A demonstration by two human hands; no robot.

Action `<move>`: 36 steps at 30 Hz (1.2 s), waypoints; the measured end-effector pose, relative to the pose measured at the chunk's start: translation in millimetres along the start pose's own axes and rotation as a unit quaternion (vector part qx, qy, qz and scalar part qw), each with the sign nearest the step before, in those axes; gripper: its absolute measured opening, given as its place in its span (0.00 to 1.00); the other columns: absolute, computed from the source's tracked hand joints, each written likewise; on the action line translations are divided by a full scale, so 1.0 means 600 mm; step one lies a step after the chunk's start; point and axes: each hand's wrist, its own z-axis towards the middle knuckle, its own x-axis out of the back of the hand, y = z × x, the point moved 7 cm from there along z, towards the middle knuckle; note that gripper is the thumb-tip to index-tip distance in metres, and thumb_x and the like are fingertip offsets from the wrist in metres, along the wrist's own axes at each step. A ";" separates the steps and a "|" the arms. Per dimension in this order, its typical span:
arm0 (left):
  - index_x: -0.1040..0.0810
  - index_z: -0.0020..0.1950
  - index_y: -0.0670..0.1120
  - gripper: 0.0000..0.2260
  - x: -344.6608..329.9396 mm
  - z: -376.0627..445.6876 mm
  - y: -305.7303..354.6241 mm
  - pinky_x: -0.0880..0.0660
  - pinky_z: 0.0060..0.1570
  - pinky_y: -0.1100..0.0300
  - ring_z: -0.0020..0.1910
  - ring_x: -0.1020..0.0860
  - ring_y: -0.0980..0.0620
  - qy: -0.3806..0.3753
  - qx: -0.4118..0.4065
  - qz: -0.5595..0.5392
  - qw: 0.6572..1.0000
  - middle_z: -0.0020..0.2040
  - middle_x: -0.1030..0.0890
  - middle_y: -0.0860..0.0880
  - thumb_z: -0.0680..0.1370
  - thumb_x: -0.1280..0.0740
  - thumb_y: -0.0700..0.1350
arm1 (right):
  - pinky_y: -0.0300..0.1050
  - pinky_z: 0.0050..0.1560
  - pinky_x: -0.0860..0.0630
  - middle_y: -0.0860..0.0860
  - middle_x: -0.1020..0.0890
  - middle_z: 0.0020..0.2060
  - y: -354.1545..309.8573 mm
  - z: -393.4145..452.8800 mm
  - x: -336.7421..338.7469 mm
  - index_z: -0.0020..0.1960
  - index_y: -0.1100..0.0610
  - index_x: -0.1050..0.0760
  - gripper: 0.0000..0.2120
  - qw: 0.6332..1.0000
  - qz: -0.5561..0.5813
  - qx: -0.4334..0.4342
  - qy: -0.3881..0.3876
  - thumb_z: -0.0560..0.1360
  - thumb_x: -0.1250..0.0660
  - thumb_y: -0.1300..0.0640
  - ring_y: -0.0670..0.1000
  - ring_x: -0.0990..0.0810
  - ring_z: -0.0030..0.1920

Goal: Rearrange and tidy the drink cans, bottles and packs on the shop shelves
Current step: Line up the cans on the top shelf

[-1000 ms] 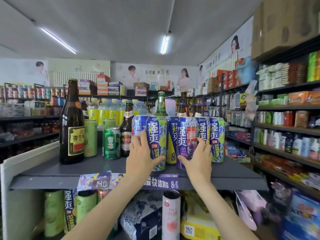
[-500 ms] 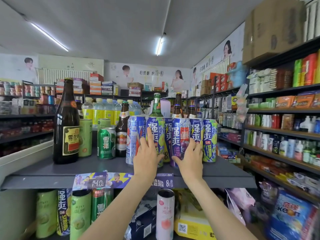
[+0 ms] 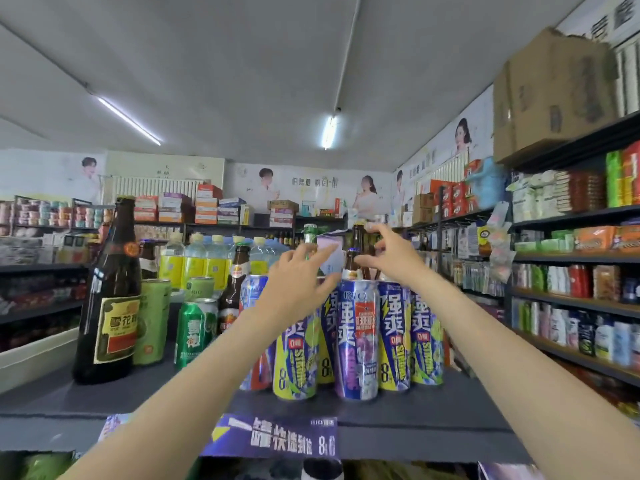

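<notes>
The tall blue-and-yellow cans (image 3: 356,341) stand upright in a tight cluster on the dark shelf (image 3: 433,403), near its front edge, with the purple-fronted one foremost. Right behind them rise brown bottles (image 3: 350,268) and a green bottle (image 3: 310,235), necks poking above the can tops. Your left hand (image 3: 298,282) hovers over the cluster, fingers spread and relaxed, gripping nothing, its arm crossing in front of the leftmost cans. Your right hand (image 3: 391,258) is up at the bottle necks, fingers loosely curved with the thumb just beside a blue-capped neck; whether it touches the cap you cannot tell, and it holds nothing. Out to the left on the same shelf, a green can (image 3: 195,332) stands beside a pale green can (image 3: 152,320), and a big dark bottle (image 3: 110,306) with a yellow label towers at the far left. A purple price strip (image 3: 277,438) hangs on the shelf's front lip.
</notes>
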 end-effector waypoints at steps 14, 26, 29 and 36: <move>0.39 0.73 0.57 0.30 -0.071 0.040 -0.007 0.41 0.69 0.50 0.71 0.36 0.48 -0.309 0.043 0.019 0.950 0.73 0.35 0.51 0.76 0.57 0.68 | 0.40 0.32 0.30 0.57 0.26 0.53 0.056 0.094 -0.100 0.65 0.54 0.38 0.27 0.981 0.006 -0.055 -0.184 0.71 0.29 0.64 0.51 0.26 0.38; 0.38 0.73 0.55 0.30 -0.063 0.035 -0.006 0.41 0.70 0.50 0.70 0.36 0.50 -0.313 0.051 0.000 0.948 0.72 0.34 0.52 0.76 0.55 0.67 | 0.38 0.37 0.26 0.49 0.28 0.47 -0.001 0.123 0.002 0.69 0.48 0.38 0.29 0.960 0.277 0.022 0.040 0.73 0.34 0.67 0.45 0.25 0.41; 0.38 0.73 0.56 0.30 -0.064 0.035 -0.011 0.42 0.71 0.50 0.71 0.37 0.49 -0.318 0.068 -0.009 0.946 0.73 0.35 0.52 0.75 0.54 0.68 | 0.39 0.36 0.27 0.48 0.28 0.44 -0.039 0.138 0.047 0.69 0.48 0.39 0.27 0.946 0.308 0.051 0.087 0.75 0.36 0.67 0.45 0.25 0.41; 0.45 0.75 0.50 0.36 0.034 0.079 -0.004 0.43 0.71 0.45 0.70 0.34 0.49 -0.046 0.071 -0.085 0.993 0.72 0.34 0.49 0.73 0.36 0.62 | 0.45 0.41 0.22 0.50 0.25 0.45 -0.134 0.140 0.151 0.65 0.46 0.36 0.25 0.925 0.331 0.121 0.140 0.74 0.35 0.65 0.53 0.21 0.45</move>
